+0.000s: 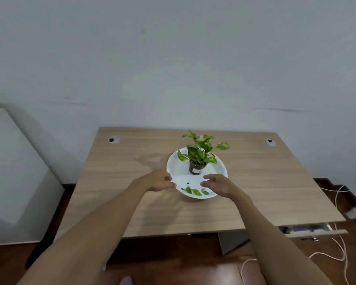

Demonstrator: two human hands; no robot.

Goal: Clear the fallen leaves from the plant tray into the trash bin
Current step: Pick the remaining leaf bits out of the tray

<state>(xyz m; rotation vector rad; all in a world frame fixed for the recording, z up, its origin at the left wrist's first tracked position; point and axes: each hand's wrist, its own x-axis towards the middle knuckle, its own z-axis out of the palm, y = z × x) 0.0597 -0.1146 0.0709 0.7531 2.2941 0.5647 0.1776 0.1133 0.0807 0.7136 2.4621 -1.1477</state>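
A round white plant tray (177,165) rests on the wooden desk (132,182). A small green plant in a dark pot (196,168) stands at the tray's back half. Several fallen green leaves (194,191) lie near the tray's front rim. My left hand (161,181) is at the tray's left front edge, fingertips touching or pinching the rim. My right hand (218,185) hovers over the tray's right front part, fingers apart and curled, holding nothing. No trash bin is in view.
Two cable holes (113,139) (270,141) sit near the desk's back edge. A white cabinet (12,171) stands to the left. A drawer (312,230) hangs open under the desk's right front. White cables (337,254) trail on the dark floor at right.
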